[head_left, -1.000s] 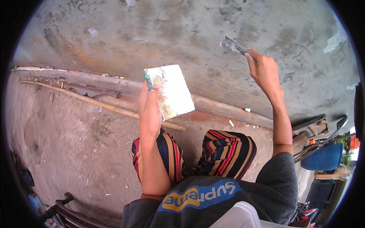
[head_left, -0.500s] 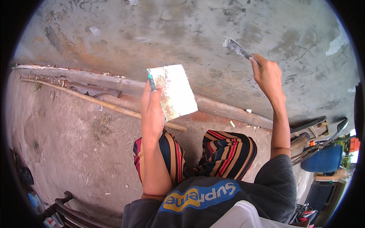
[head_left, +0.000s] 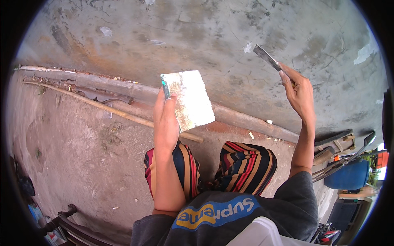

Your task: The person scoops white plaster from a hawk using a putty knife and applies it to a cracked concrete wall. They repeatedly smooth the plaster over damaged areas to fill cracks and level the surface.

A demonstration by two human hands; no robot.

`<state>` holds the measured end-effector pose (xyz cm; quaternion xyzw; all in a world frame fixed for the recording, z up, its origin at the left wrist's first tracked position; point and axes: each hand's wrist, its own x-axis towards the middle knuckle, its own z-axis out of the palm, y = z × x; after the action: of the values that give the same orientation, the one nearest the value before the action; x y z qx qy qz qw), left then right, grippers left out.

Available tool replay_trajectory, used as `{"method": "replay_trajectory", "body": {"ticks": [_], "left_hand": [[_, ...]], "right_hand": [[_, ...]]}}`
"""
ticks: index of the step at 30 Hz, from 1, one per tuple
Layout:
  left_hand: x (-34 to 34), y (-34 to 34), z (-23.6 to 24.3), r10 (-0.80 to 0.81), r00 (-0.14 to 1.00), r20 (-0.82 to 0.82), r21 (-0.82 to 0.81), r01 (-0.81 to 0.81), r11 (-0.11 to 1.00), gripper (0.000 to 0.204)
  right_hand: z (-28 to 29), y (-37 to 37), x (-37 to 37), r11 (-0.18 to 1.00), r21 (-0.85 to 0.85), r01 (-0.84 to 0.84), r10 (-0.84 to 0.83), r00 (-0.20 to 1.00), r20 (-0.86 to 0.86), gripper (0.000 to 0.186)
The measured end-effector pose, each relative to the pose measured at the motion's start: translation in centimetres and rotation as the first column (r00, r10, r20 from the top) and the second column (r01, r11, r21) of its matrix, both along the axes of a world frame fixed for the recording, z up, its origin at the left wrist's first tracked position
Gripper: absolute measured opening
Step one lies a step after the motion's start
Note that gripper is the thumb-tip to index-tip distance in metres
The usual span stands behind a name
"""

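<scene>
My left hand (head_left: 165, 117) grips a flat board (head_left: 193, 98) by its left edge, thumb on top. White paste and brownish stains cover the board's face. My right hand (head_left: 298, 91) is closed round the handle end of a putty knife (head_left: 266, 57), its thin blade pointing up and left, close to the grey wall (head_left: 221, 24). Just left of the blade tip, a fresh white dab of filler (head_left: 248, 47) marks the wall. Other pale patches (head_left: 106, 31) show on the wall at the left and at the far right.
Along the wall's foot runs a ledge (head_left: 246, 117), with a long bamboo pole (head_left: 115, 112) on the ground before it. At right stand a blue tub (head_left: 348, 175) and a wheelbarrow-like frame (head_left: 338, 141). A dark wooden piece of furniture (head_left: 78, 229) is at lower left.
My right hand has drawn the putty knife right and slightly down, away from the wall spot, where a white dab now shows. My left hand and the board have barely moved.
</scene>
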<state>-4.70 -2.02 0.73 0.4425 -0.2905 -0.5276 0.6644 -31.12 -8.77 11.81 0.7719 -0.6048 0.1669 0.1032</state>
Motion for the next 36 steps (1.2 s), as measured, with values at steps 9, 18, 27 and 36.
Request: {"method": "replay_trajectory", "body": {"ticks": [9, 18, 27, 36], "left_hand": [[-0.5, -0.2, -0.2, -0.021, 1.000, 0.014, -0.010, 0.021, 1.000, 0.037], [-0.9, -0.4, -0.2, -0.020, 1.000, 0.001, 0.010, 0.020, 1.000, 0.037], [-1.1, -0.5, -0.3, -0.012, 0.995, 0.099, 0.021, 0.010, 1.000, 0.038], [-0.2, 0.0, 0.1, -0.037, 0.998, 0.047, 0.005, 0.037, 0.999, 0.036]], "right_hand": [[-2.1, -4.3, -2.9, 0.842, -0.354, -0.407, 0.145, 0.802, -0.579, 0.059], [-4.6, -6.0, -4.8, 0.772, -0.495, -0.398, 0.115, 0.854, -0.508, 0.062], [-5.0, -7.0, -4.3, 0.761, -0.486, -0.430, 0.159, 0.850, -0.503, 0.060], [-3.4, -4.9, -3.3, 0.867, -0.397, -0.300, 0.057, 0.852, -0.520, 0.058]]}}
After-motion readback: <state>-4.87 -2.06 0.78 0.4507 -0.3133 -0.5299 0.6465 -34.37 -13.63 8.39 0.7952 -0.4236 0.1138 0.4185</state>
